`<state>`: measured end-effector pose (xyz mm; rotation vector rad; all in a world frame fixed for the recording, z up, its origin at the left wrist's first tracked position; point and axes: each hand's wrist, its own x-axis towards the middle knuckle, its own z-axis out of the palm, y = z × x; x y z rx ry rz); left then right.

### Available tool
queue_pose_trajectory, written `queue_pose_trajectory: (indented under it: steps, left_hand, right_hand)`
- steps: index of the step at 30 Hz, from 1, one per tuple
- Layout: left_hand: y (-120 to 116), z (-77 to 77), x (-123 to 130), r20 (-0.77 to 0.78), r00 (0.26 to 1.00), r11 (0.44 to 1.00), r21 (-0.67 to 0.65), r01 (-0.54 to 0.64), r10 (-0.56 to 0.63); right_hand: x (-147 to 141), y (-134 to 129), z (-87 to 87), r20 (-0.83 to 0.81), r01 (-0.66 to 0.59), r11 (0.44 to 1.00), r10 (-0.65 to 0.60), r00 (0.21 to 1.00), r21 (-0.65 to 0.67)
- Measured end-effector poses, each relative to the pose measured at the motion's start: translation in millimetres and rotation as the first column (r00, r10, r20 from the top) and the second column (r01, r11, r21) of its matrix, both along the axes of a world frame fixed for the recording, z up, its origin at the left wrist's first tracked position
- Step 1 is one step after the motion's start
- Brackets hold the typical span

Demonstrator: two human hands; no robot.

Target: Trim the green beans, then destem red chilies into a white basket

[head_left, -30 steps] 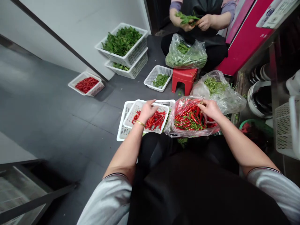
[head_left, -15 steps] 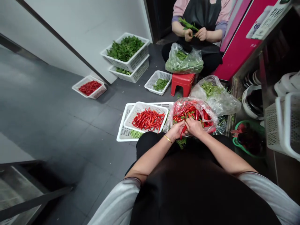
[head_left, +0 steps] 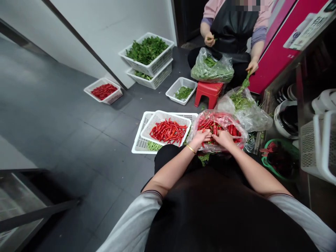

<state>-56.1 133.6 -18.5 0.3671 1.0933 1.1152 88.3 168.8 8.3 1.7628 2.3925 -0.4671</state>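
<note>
My left hand (head_left: 200,139) is curled palm up over the near edge of a clear plastic bag (head_left: 193,132) full of red chili peppers. From its fingers a red chili pepper (head_left: 203,144) pokes out downward. Close beside it, my right hand (head_left: 223,138) reaches into the bag with its fingers bent together among the chilies (head_left: 232,130). Whatever sits between those fingertips is hidden. To the left, a white basket (head_left: 145,134) of red chilies (head_left: 168,131) stands on a larger white basket (head_left: 136,147) that has green pieces (head_left: 154,146) in it.
Opposite sits a co-worker (head_left: 231,31), one hand holding greens (head_left: 245,84) over another plastic bag (head_left: 256,117). A red stool (head_left: 208,91) bears a bag of greens (head_left: 212,71). Stacked crates (head_left: 159,66), a chili basket (head_left: 115,98) and a green basin (head_left: 266,162) stand around.
My hands have moved slightly apart, and the right one now reaches among the chilies. The co-worker's hands have separated, one lowering greens to the bag. The view has shifted slightly.
</note>
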Motion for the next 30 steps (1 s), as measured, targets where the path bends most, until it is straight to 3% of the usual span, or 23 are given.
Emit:
queue_pose_trajectory:
  steps: [3, 6, 8, 10, 12, 14, 16, 17, 18, 20, 22, 23, 26, 30]
  left_hand:
    - [-0.2, -5.6, 5.6, -0.015, 1.0, 0.999, 0.052, -0.009, 0.01]
    - [-3.8, -3.6, -0.4, -0.119, 0.976, 0.981, 0.046, 0.189, -0.182]
    - [-6.9, 3.2, -9.6, -0.226, 0.903, 0.922, 0.043, 0.384, -0.365]
    - [-10.2, 12.4, -20.0, -0.271, 0.833, 0.852, 0.078, 0.518, -0.482]
    - [-13.6, 20.0, -29.1, -0.194, 0.79, 0.781, 0.138, 0.609, -0.581]
    - [-16.1, 22.2, -34.0, -0.067, 0.718, 0.694, 0.209, 0.689, -0.693]
    - [-15.9, 17.1, -33.7, -0.006, 0.687, 0.669, 0.222, 0.709, -0.727]
    - [-14.0, 12.3, -32.3, -0.01, 0.715, 0.701, 0.186, 0.688, -0.699]
    - [-10.5, 6.8, -30.7, -0.037, 0.765, 0.757, 0.125, 0.642, -0.643]
    - [2.2, -3.6, -30.3, -0.153, 0.853, 0.865, -0.033, 0.501, -0.5]
    - [21.7, -8.0, -37.3, -0.315, 0.863, 0.919, -0.155, 0.363, -0.394]
    - [33.2, -6.8, -43.7, -0.39, 0.851, 0.936, -0.167, 0.309, -0.35]
    - [66.3, 9.5, -67.2, -0.535, 0.827, 0.984, -0.052, 0.171, -0.172]
    - [80.4, 40.9, -77.1, -0.52, 0.854, 0.987, 0.117, 0.108, -0.032]
  right_hand:
    - [-9.2, -16.1, 1.3, -0.248, -0.186, 0.978, 0.159, 0.956, -0.091]
    - [-0.7, -5.7, -1.4, -0.484, -0.147, 0.954, 0.002, 0.875, -0.262]
    - [8.0, 6.2, -3.5, -0.569, -0.079, 0.951, -0.112, 0.815, -0.299]
    - [13.8, 11.6, -4.4, -0.655, -0.133, 0.937, -0.119, 0.746, -0.322]
    - [15.6, 7.1, -4.7, -0.744, -0.27, 0.862, -0.167, 0.647, -0.428]
    - [15.1, -2.1, -6.3, -0.794, -0.376, 0.751, -0.311, 0.522, -0.542]
    - [15.4, -5.3, -10.6, -0.795, -0.412, 0.691, -0.425, 0.434, -0.594]
    - [17.1, -1.4, -13.2, -0.788, -0.394, 0.697, -0.425, 0.445, -0.599]
    - [20.4, 6.9, -15.6, -0.773, -0.356, 0.725, -0.38, 0.508, -0.59]
    - [32.5, 35.8, -17.2, -0.663, -0.21, 0.847, -0.204, 0.72, -0.489]
    - [49.7, 73.2, -12.2, -0.429, -0.048, 0.969, -0.062, 0.901, -0.241]
    - [58.2, 90.8, -7.5, -0.299, 0.007, 0.993, -0.042, 0.953, -0.117]
    - [70.8, 122.2, 7.5, -0.027, -0.012, 0.993, 0.015, 1.0, 0.12]
    - [42.8, 108.1, 6.2, 0.088, -0.244, 0.954, 0.232, 0.969, 0.173]
